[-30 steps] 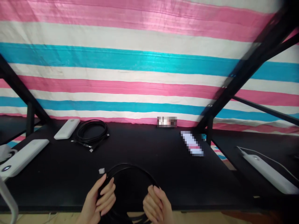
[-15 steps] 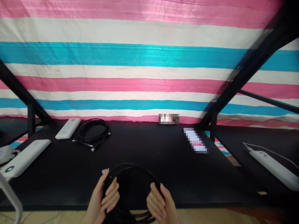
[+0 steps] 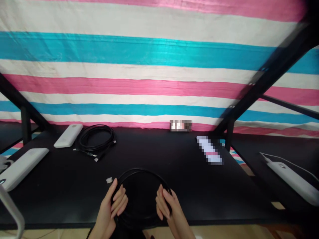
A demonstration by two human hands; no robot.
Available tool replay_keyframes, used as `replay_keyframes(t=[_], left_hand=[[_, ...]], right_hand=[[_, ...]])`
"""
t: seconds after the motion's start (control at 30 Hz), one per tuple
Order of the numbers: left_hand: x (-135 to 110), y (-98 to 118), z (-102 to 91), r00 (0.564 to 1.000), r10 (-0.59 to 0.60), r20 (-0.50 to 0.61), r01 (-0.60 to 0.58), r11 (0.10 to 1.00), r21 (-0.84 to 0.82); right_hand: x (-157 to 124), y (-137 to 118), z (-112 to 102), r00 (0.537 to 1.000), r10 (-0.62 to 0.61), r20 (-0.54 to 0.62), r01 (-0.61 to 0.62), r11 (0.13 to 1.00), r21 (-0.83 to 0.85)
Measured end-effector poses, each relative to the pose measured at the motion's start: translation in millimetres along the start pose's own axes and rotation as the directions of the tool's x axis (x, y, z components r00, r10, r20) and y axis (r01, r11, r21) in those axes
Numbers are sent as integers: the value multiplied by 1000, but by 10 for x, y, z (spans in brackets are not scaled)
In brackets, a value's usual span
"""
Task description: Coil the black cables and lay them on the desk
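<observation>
A coiled black cable (image 3: 142, 170) forms a loop near the table's front edge. On its left side my left hand (image 3: 117, 202) is closed around the strands. My right hand (image 3: 166, 202) grips the opposite side, fingers curled around the loop. A small whitish piece (image 3: 109, 180), which looks like a cable end, sticks out just beyond my left thumb. The lower part of the coil is dark and hard to make out against the black table (image 3: 184, 176).
Farther back lies another black cable coil (image 3: 96, 137) with several plugs. Two white power banks (image 3: 68, 136) (image 3: 25, 168) lie left; a third white device with a cord (image 3: 291, 181) is right. A blurred-out flat object (image 3: 210, 150) lies back right. Black frame bars (image 3: 269, 73) slant up before striped sheeting (image 3: 139, 86).
The held coil has moved slightly up and back over the table, both hands with it. My right thumb and fingers have shifted along the loop. The camera view has moved slightly.
</observation>
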State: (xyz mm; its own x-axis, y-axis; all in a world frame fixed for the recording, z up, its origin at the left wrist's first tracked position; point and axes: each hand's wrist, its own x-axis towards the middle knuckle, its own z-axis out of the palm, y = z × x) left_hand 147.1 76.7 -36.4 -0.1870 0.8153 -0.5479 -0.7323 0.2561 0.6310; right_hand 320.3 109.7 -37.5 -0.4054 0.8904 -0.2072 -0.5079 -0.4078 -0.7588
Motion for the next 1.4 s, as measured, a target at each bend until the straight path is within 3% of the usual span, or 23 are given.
replay_keyframes(t=[0.1,0.23,0.43,0.53,0.63,0.83,1.0,1.13,1.3,1.4], left_hand=[[4,3,-19,997,73,-11,-72,995,69],[-7,33,-38,996,75,-38,-74,997,20],[-27,79,-5,999,-30,-37,19,962,-274],[-24,70,86,1000,-6,-20,-4,892,-451],[-23,7,199,1000,14,-7,-16,855,-519],[-106,-110,267,996,-17,84,57,865,-499],[-206,-108,207,983,-30,179,120,847,-517],[-205,-55,123,968,22,251,88,903,-421],[-155,77,-43,929,34,369,69,963,-262],[-100,114,-177,868,-31,495,149,969,-199]], right_hand=[[38,17,2,1000,4,-6,-4,999,-40],[76,68,16,999,4,-50,-8,997,-83],[106,78,40,990,-34,-140,6,981,-192],[114,102,123,990,-79,-115,43,955,-292],[122,178,253,982,-140,-126,95,946,-309],[135,270,354,977,-150,-154,102,953,-285],[169,340,355,967,-191,-167,124,930,-346],[221,442,397,965,-219,-143,152,914,-375],[207,563,378,974,-204,-100,145,896,-420],[174,603,313,979,-159,-125,96,908,-407]])
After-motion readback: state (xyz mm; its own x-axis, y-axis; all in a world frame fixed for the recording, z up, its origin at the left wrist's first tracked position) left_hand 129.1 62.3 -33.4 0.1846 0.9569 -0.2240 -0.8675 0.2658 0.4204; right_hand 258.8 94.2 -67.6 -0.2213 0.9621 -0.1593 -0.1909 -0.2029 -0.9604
